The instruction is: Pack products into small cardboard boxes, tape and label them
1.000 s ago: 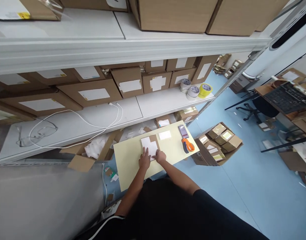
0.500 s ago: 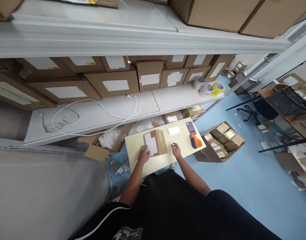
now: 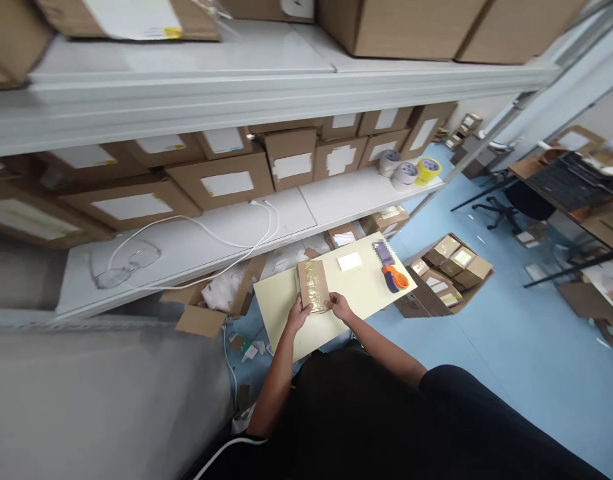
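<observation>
A small cardboard box [image 3: 313,283] with shiny tape down its face is held over the pale yellow table [image 3: 276,300]. My left hand [image 3: 299,315] grips its near left corner, and my right hand [image 3: 339,306] has hold of the near right corner. The white label seen on the box earlier is out of sight. Beyond my right hand, a small white block or stack of labels [image 3: 349,261] lies on the table. An orange and blue tape dispenser [image 3: 395,279] rests by the right edge, with a pixelated dark phone-like object [image 3: 383,253] behind it.
A large open carton [image 3: 426,293] with several taped boxes stands on the floor right of the table. Behind, a grey shelf [image 3: 236,235] bears labelled boxes, tape rolls [image 3: 405,175], glasses [image 3: 131,263] and a white cable [image 3: 221,241]. An open carton [image 3: 201,317] sits at the left.
The box has been turned over, so its taped face shows instead of the white label. My right hand has moved left onto the box, and both hands now grip it.
</observation>
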The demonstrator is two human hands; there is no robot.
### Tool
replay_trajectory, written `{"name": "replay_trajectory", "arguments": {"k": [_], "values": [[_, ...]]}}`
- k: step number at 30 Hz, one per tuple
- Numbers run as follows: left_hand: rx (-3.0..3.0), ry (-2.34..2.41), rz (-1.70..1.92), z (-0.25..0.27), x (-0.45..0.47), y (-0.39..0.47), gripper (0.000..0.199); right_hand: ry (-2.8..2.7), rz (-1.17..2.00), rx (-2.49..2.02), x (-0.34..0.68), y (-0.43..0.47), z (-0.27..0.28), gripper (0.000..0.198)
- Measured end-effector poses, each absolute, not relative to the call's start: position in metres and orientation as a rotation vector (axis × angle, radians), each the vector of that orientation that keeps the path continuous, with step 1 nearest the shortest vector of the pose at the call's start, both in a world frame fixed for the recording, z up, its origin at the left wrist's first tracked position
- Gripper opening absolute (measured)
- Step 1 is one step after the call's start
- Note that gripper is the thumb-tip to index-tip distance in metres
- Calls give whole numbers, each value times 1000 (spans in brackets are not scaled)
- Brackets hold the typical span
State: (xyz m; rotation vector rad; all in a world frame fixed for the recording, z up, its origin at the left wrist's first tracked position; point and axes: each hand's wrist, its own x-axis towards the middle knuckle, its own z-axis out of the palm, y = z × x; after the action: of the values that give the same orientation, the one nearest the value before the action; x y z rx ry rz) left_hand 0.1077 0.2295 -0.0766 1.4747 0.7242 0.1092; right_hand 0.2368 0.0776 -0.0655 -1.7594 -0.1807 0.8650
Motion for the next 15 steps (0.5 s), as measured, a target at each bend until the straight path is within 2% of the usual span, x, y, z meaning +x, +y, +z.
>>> {"name": "replay_trajectory", "arguments": {"k": [5, 10, 15], "values": [[1452, 565, 50, -53, 162, 213, 95, -78, 662, -1625, 262, 36, -43, 32], [1492, 290, -55, -14, 238, 167, 89, 7, 429, -1519, 296, -26, -10, 39], [1548, 216, -119, 16, 316, 100, 92, 82, 227, -1418, 336, -99, 18, 47]]}}
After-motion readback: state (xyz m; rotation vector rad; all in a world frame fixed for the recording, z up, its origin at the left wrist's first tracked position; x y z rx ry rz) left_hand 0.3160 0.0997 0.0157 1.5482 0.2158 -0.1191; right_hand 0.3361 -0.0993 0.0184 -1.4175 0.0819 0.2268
